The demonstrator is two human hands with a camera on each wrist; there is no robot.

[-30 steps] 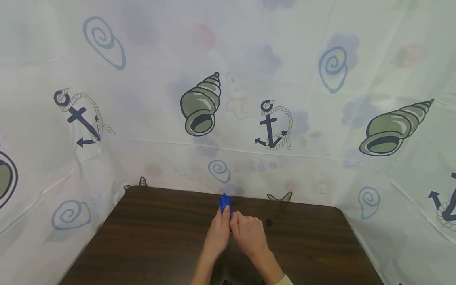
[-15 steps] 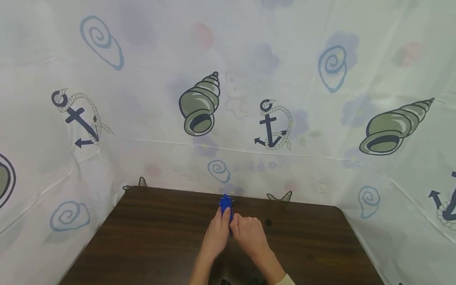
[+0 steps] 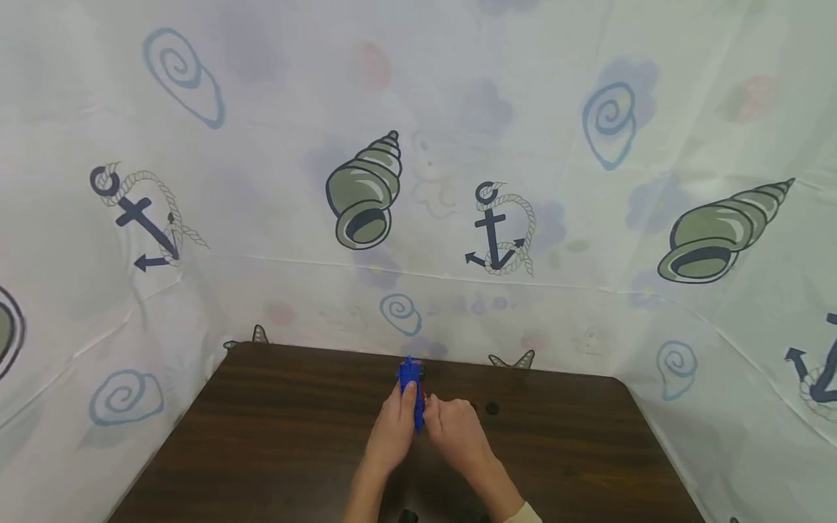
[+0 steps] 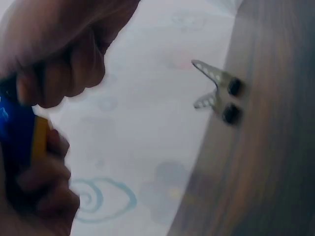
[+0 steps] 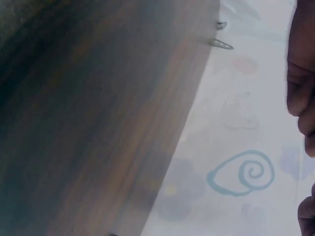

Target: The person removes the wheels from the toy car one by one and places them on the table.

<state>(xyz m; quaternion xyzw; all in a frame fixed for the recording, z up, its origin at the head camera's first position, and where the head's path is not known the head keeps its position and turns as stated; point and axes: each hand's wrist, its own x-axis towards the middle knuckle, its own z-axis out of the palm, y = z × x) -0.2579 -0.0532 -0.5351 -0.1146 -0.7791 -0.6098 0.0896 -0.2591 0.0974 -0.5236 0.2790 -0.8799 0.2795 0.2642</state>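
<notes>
My left hand [image 3: 391,425] grips a blue plastic toy [image 3: 410,372], apparently a toy vehicle, with its thumb along the top. A dark round part shows at the toy's right side, near the far end. My right hand [image 3: 454,428] is curled against the toy's right side, where a bit of red shows. In the left wrist view the blue toy [image 4: 17,128] has a yellow strip [image 4: 40,137]; the right fingers [image 4: 59,81] close at its upper end over something dark. The right wrist view catches only the edge of the right hand [image 5: 301,83].
Small black round pieces, like wheels [image 3: 492,408], lie on the dark wooden table [image 3: 275,436] right of the hands. A black object [image 3: 408,516] sits at the bottom edge of the head view. White cloth [image 3: 294,181] printed with shells and anchors encloses the table.
The blue toy has turned in the left hand, so more of its length and a red part show. Another black piece is now visible beside the right hand. Both hands stay almost in place.
</notes>
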